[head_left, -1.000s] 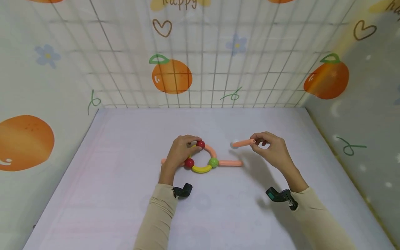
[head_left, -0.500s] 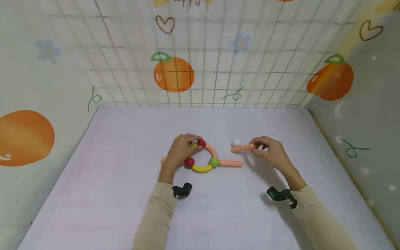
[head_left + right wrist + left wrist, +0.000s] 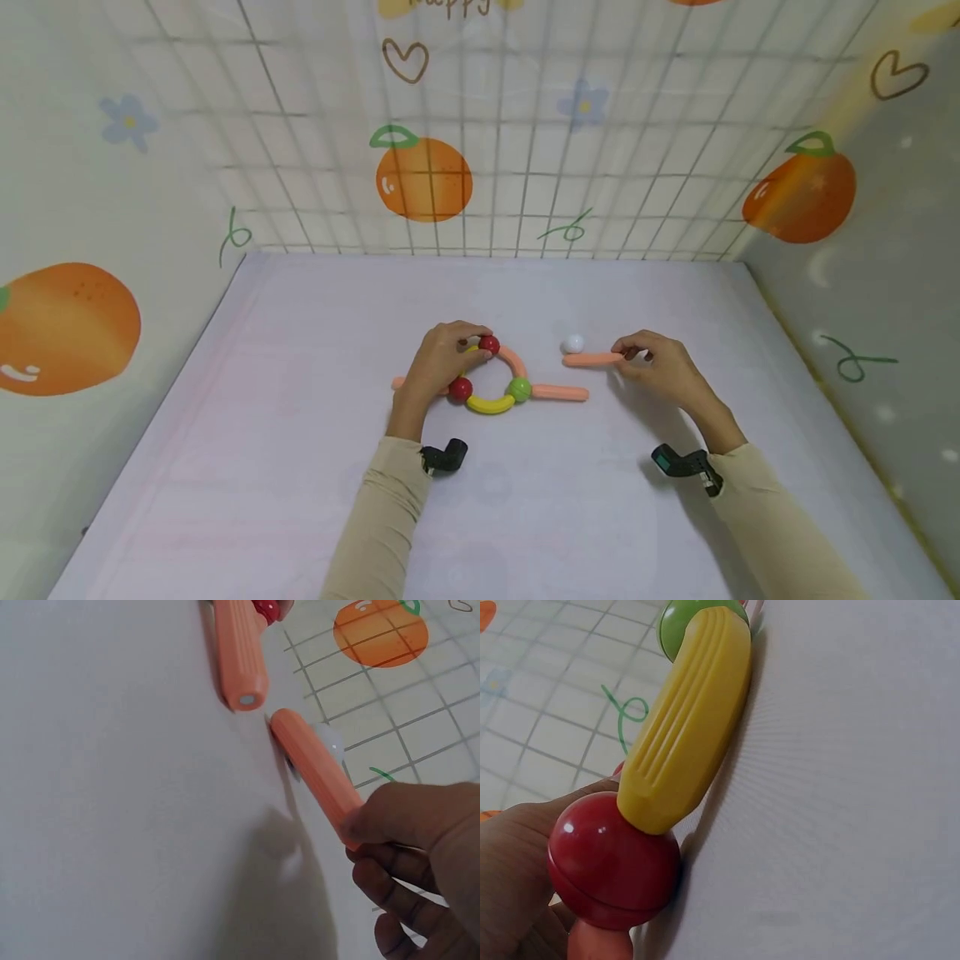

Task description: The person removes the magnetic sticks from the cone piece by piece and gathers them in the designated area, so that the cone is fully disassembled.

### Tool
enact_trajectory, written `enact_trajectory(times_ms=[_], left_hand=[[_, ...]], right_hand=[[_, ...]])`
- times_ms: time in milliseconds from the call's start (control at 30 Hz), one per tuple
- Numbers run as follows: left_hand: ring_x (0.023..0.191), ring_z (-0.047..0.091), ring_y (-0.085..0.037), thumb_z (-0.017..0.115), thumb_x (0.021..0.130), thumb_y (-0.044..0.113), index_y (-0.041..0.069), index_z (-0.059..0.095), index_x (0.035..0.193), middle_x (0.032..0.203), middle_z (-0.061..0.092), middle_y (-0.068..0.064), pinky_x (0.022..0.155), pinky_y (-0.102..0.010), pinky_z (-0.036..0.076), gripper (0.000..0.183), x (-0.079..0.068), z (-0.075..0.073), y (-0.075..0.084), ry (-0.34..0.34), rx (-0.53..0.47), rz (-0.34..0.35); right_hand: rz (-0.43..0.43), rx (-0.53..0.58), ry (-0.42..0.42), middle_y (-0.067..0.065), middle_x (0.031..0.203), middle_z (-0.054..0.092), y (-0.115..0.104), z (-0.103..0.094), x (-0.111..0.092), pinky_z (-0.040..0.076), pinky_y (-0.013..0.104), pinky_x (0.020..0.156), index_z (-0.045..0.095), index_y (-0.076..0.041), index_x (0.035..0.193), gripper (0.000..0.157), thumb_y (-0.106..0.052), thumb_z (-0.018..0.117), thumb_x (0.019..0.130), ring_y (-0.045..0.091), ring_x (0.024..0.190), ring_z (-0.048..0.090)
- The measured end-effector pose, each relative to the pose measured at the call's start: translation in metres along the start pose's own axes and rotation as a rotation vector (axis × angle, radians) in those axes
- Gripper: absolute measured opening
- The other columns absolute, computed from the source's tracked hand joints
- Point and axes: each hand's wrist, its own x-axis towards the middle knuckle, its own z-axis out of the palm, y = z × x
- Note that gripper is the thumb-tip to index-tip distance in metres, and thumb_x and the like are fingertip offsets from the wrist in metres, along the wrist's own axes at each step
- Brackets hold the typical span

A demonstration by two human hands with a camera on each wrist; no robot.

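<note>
In the head view my left hand (image 3: 437, 365) pinches the upper red ball (image 3: 489, 344) of a toy ring between thumb and fingers. The ring joins yellow curved sticks (image 3: 491, 405), an orange curved one, a second red ball (image 3: 615, 859) and a green ball (image 3: 518, 389). Straight orange magnetic sticks (image 3: 560, 392) point out left and right; the left one is partly hidden by my hand. My right hand (image 3: 660, 367) pinches the right end of a separate orange magnetic stick (image 3: 319, 772), low over the table. A white ball (image 3: 573, 343) sits right behind that stick's left end.
The pale table (image 3: 262, 467) meets a patterned cloth wall (image 3: 517, 183) at the back, with more cloth on both sides. Small black cameras (image 3: 446, 457) are strapped to both wrists.
The stick in my right hand has come toward me and levelled out; its tip, earlier at the white ball, now lies in front of it. My left hand keeps its grip on the ring.
</note>
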Motion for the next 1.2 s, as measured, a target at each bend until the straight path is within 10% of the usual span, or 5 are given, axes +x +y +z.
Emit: enact_trajectory(times_ms=[333, 600, 1200], left_hand=[[0.109, 0.060, -0.022, 0.077, 0.090, 0.026, 0.021, 0.070, 0.126, 0.125, 0.065, 0.006, 0.093, -0.041, 0.049, 0.037, -0.004, -0.005, 0.013, -0.028, -0.003, -0.012], [0.111, 0.056, -0.024, 0.072, 0.094, 0.027, 0.018, 0.073, 0.120, 0.122, 0.067, 0.003, 0.097, -0.044, 0.044, 0.028, -0.010, -0.019, 0.038, 0.007, 0.076, 0.116], [0.108, 0.055, -0.014, 0.075, 0.090, 0.030, 0.025, 0.075, 0.115, 0.118, 0.066, 0.014, 0.100, -0.041, 0.039, 0.025, -0.038, 0.019, 0.042, -0.139, 0.144, 0.178]], right_hand=[[0.024, -0.045, -0.017, 0.012, 0.102, 0.065, 0.000, 0.001, -0.001, 0.046, 0.050, 0.085, 0.071, -0.002, 0.105, 0.018, 0.001, 0.074, 0.087, 0.029, 0.095, 0.060], [-0.039, -0.077, 0.041, 0.011, 0.105, 0.064, -0.006, 0.002, -0.006, 0.047, 0.052, 0.087, 0.070, -0.003, 0.111, 0.025, -0.003, 0.076, 0.087, 0.028, 0.095, 0.059], [-0.281, -0.035, 0.019, 0.004, 0.114, 0.067, -0.053, 0.030, -0.024, 0.036, 0.042, 0.082, 0.072, -0.007, 0.116, 0.035, -0.005, 0.081, 0.083, 0.023, 0.094, 0.059]])
